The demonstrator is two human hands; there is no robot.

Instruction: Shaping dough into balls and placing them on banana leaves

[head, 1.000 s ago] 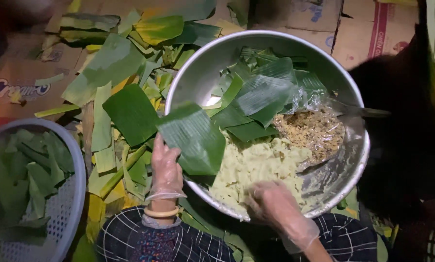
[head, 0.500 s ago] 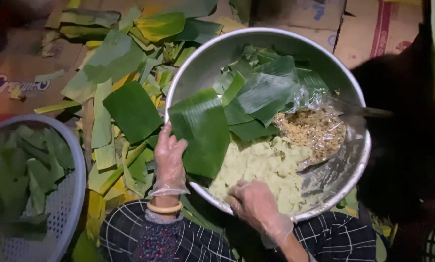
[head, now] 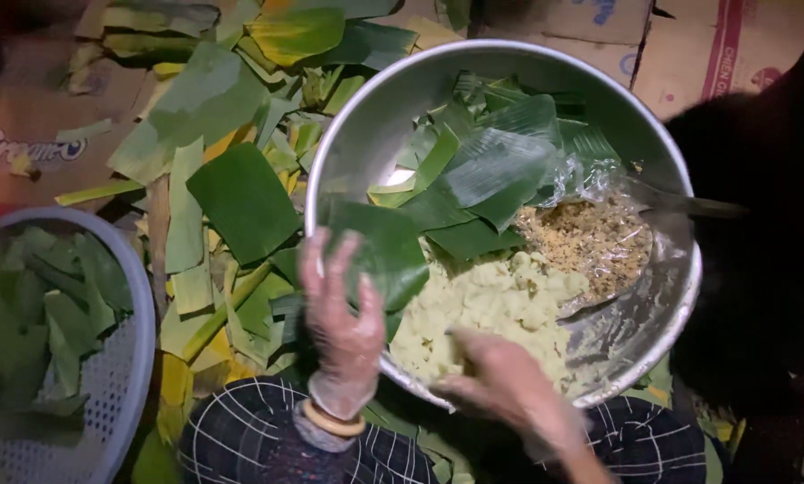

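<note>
Both of my hands are working at the near edge of the big metal bowl [head: 357, 134], each in a thin clear glove. My left hand [head: 343, 314] is lying flat with the fingers spread, pressing on a piece of green leaf [head: 379, 246] that is draping over the bowl's rim; it is resting on the leaf, not gripping it. My right hand [head: 500, 381] is reaching into the pale yellow mash [head: 496, 300] at the front of the bowl, fingers curled down into it, though I cannot tell whether it is clutching any. Just beyond the mash, a brown crumbly filling [head: 590, 237] is sitting on clear plastic, and more cut leaves [head: 500, 166] are piling up at the back. Leaf scraps [head: 240, 197] are lying on cardboard to my left, near a plastic basket [head: 124, 358] that is holding leaves.
</note>
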